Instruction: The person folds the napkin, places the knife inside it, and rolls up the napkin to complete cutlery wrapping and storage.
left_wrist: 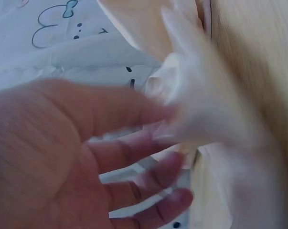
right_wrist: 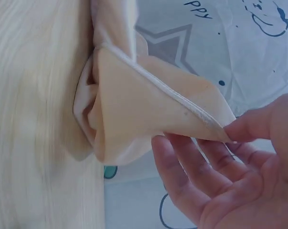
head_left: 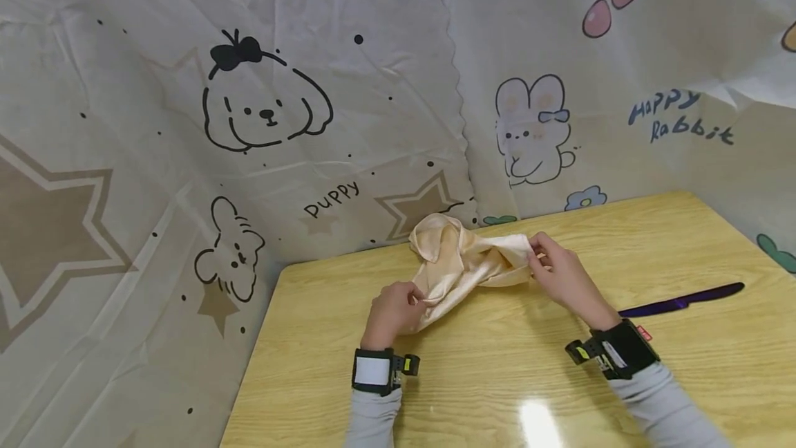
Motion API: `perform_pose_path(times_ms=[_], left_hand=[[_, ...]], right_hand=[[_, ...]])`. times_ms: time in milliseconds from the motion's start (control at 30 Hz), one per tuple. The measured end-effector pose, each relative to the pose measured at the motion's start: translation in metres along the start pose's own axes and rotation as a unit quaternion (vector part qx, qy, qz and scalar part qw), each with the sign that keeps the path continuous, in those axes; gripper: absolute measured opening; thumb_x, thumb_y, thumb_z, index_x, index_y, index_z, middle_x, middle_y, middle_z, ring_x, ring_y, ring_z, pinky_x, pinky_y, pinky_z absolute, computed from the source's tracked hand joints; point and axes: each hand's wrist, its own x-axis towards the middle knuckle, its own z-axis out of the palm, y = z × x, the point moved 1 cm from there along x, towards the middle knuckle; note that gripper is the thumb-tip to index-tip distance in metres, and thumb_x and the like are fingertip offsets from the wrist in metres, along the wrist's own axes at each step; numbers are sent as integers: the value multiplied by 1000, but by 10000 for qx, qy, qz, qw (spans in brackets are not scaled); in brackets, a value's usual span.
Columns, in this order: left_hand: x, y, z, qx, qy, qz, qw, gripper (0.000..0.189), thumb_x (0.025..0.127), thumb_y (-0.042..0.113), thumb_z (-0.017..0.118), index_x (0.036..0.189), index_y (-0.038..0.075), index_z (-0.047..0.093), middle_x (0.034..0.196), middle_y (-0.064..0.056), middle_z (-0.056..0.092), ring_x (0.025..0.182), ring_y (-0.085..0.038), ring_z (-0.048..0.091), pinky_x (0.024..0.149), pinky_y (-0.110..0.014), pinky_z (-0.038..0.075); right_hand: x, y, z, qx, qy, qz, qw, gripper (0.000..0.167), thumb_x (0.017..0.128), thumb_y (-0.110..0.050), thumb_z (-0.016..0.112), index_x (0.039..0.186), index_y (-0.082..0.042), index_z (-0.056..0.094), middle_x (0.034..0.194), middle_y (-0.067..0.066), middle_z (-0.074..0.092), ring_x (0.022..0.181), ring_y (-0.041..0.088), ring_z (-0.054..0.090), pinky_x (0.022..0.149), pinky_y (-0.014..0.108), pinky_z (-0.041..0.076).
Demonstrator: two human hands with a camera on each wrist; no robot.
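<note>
A shiny peach satin cloth (head_left: pixel 463 261) lies bunched near the back of the table, partly lifted between both hands. My left hand (head_left: pixel 396 308) pinches its near left edge between thumb and forefinger; in the left wrist view the cloth (left_wrist: pixel 215 109) is blurred and the other fingers are spread below it. On the far right corner, my right hand (head_left: pixel 562 275) pinches the cloth between thumb and fingers. A stitched hem on the cloth (right_wrist: pixel 129 100) runs to that thumb in the right wrist view. Folds hide much of the cloth's shape.
A dark purple knife (head_left: pixel 690 301) lies on the wooden table (head_left: pixel 485 379), right of and partly behind the right wrist. Behind the table's back edge hangs a pale curtain (head_left: pixel 398 88) printed with cartoon animals and stars.
</note>
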Motion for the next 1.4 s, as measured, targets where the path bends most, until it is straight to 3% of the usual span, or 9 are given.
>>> perform_pose_path(times_ms=[200,433,567,767,900,1033,1167,1233,1400], left_hand=[[15,19,23,-20,421,152,9990,41,93,35,71,125,9,66,123,-13,62,115,-36,56,90,-52,48],[22,14,50,-364,801,437,9952,31,90,6,69,120,3,70,108,-13,73,99,-29,69,81,-42,55],[17,2,33,-1081,1168,133,9872,19,89,1,63,101,5,77,95,-11,72,82,-23,66,67,-33,52],[-1,-24,-18,-2411,1510,-449,9576,9,91,2,61,89,4,69,85,-8,66,70,-12,60,58,-24,48],[-19,-48,-44,-2503,891,-213,9638,8,91,1,58,84,4,57,78,-5,54,68,-12,51,58,-23,41],[-37,-70,-56,-2117,-642,-159,9751,12,96,10,55,86,7,49,79,-2,41,68,-15,41,60,-27,34],[-43,-80,-58,-1573,-1944,-532,9668,36,104,41,52,87,9,50,78,-1,44,68,-16,44,64,-30,37],[-41,-82,-54,-1453,-2082,-922,9628,52,101,58,50,81,9,48,70,0,42,63,-16,42,63,-30,37],[-30,-84,-37,-1510,-1121,-1494,9707,60,96,63,57,93,4,64,84,-6,62,77,-21,59,73,-38,49]], right_hand=[[1,-6,9,359,-293,7,9989,7,99,-1,53,106,-3,54,120,28,66,88,30,70,60,27,49],[-1,-3,20,15,-365,-32,9993,22,94,0,57,115,1,63,106,21,73,84,21,64,64,26,48],[-1,0,13,50,-372,189,9991,25,96,-1,54,118,2,66,107,24,71,82,25,63,58,28,48],[1,3,-13,801,-130,577,9950,19,102,0,48,114,8,60,117,32,63,93,32,70,72,27,60],[2,7,-32,916,110,673,9935,21,104,-5,47,114,10,57,121,33,63,105,37,67,75,18,56],[2,14,-45,829,63,747,9937,18,104,-4,45,111,8,56,122,30,61,109,36,63,76,16,55],[0,24,-48,607,-332,826,9942,14,103,-3,46,110,5,54,119,27,58,106,35,62,77,27,57],[0,26,-46,506,-576,863,9933,16,103,-4,48,114,5,54,122,28,57,107,36,61,78,33,58],[2,24,-44,318,-910,845,9917,37,102,-12,55,131,9,48,124,33,54,104,38,59,73,33,55]])
